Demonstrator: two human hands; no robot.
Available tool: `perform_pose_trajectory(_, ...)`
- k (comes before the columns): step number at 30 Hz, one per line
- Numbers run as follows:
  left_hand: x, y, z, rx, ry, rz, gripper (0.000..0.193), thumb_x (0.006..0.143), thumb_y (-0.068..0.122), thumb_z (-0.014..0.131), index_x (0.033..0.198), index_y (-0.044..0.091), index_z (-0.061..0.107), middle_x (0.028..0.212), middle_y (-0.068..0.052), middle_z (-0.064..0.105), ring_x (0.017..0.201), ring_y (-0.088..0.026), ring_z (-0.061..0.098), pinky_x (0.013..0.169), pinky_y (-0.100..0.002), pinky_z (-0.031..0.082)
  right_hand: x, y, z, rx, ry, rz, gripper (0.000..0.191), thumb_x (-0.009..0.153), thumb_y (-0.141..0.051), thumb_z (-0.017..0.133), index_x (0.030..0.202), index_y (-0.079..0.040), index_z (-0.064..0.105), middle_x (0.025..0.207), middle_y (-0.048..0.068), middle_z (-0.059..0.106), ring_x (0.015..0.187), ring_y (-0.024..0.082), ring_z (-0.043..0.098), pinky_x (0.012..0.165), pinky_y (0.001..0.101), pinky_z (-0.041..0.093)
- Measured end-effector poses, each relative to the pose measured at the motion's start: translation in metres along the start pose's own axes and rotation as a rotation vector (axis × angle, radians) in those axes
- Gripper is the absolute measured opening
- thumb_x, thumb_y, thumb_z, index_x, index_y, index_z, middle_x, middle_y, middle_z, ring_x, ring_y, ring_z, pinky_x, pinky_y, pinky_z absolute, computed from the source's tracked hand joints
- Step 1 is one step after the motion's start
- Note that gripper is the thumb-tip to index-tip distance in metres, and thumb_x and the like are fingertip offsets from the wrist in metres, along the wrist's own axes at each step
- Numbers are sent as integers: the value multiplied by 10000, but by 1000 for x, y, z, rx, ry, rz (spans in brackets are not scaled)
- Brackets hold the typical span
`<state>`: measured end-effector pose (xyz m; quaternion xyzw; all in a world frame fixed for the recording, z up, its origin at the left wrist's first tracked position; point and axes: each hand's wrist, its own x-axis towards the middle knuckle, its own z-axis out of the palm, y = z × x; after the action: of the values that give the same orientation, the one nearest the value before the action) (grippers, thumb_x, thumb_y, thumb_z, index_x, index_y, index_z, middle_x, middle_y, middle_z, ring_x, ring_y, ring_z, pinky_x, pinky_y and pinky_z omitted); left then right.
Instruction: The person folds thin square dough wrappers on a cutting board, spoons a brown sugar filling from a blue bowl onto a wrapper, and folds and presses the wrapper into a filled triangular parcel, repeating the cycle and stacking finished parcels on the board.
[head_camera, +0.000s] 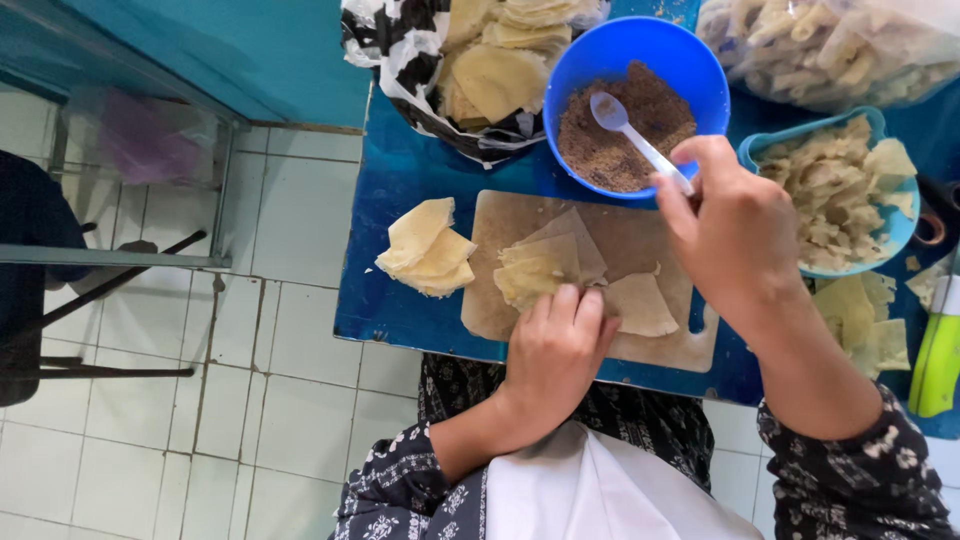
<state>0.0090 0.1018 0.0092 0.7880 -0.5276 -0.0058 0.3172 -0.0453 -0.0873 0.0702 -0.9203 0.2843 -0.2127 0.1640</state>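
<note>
The right hand (735, 225) is closed around the handle end of a white plastic spoon (640, 142), fingers curled tight. The spoon's long axis runs diagonally: its bowl points up and left into the blue bowl (690, 70), the handle coming down-right into the fist. The left hand (555, 350) lies fingers-down and loosely curled, fingertips pressing on a folded pale wrapper sheet (540, 268) on the wooden cutting board (640, 345), gripping nothing that I can see.

The board sits at the near edge of the blue worktop (400, 300). A small stack of wrappers (428, 250) lies just left of it, toward the worktop's left edge.

The blue bowl, at the far side, holds brown crumbly filling (600, 150). A light-blue bowl (800, 135) to its right holds folded pale pieces. A lined black bag (400, 60) at the far left holds more wrappers; a clear bag (830, 45) at the far right corner holds rolled pieces.
</note>
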Motion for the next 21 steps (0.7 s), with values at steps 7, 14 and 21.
perform_pose_trajectory(7, 7, 5, 3, -62, -69, -25, 186, 855, 102, 673, 1013, 78, 577, 1001, -116, 583, 893, -318, 618, 747, -422, 524, 24, -7, 9, 308, -5, -123, 113, 1021, -85, 743, 1095, -42, 669, 891, 133, 662, 720, 287, 669, 682, 378, 540)
perform_pose_trajectory(14, 11, 7, 2, -279, -138, -33, 276, 903, 7, 615, 1164, 30, 529, 967, -166, 569, 872, -371, 631, 726, -461, 539, 23, -9, 25, 292, 84, -371, 75, 1092, -22, 640, 1156, 9, 664, 957, 152, 722, 845, 236, 713, 743, 335, 562)
perform_pose_trajectory(21, 9, 0, -1, -431, -131, -94, 162, 967, 91, 656, 1104, 31, 593, 1033, -180, 611, 901, -389, 663, 755, -441, 553, 14, 14, 26, 890, 141, 23, 212, 1198, -68, 494, 1143, 84, 630, 931, 194, 747, 812, 196, 754, 771, 302, 650)
